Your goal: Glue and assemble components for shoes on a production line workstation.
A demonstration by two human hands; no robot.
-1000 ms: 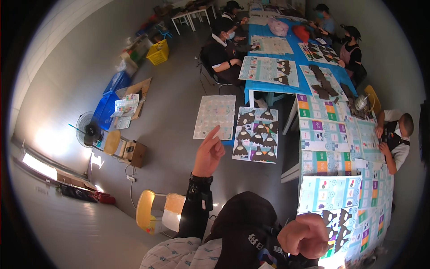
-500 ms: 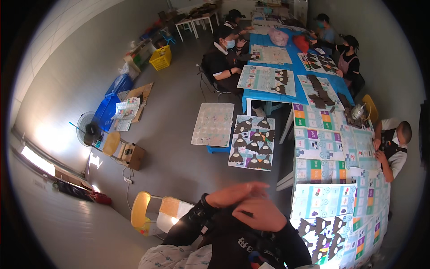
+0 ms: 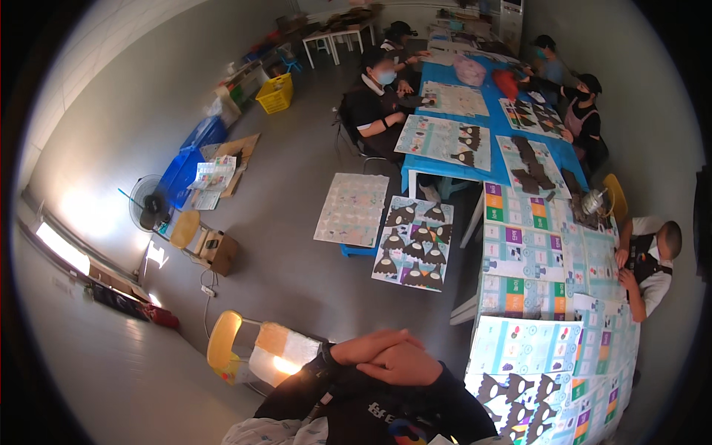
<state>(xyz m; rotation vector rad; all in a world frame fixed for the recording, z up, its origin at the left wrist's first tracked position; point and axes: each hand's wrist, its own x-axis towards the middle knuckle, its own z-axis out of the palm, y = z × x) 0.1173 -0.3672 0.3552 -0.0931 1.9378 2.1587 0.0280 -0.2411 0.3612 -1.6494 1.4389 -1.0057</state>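
Note:
My left hand [image 3: 368,345] and my right hand [image 3: 406,365] lie against each other in front of my dark apron [image 3: 371,411]. The left one reaches in from the left, its fingers laid out flat and partly hidden where the two overlap. From the other side, the right one crosses the left palm with its fingers stretched toward the left wrist. No object shows in either of them. Nearest on my right is a sheet bearing several dark brown fringed cut-out shapes [image 3: 519,404], beside a printed sheet [image 3: 526,345] on the long table.
Ahead on the floor side stand two low-set boards, a pale sheet [image 3: 352,210] and one with dark cut-outs [image 3: 412,243]. A yellow chair [image 3: 225,341] is at my left. Co-workers sit along the blue-covered table [image 3: 450,175]; one person [image 3: 653,259] leans in at right.
My hands have moved down and slightly left, closer to my body. The left hand, blurred before, now rests against the right. The whole view has tilted a little.

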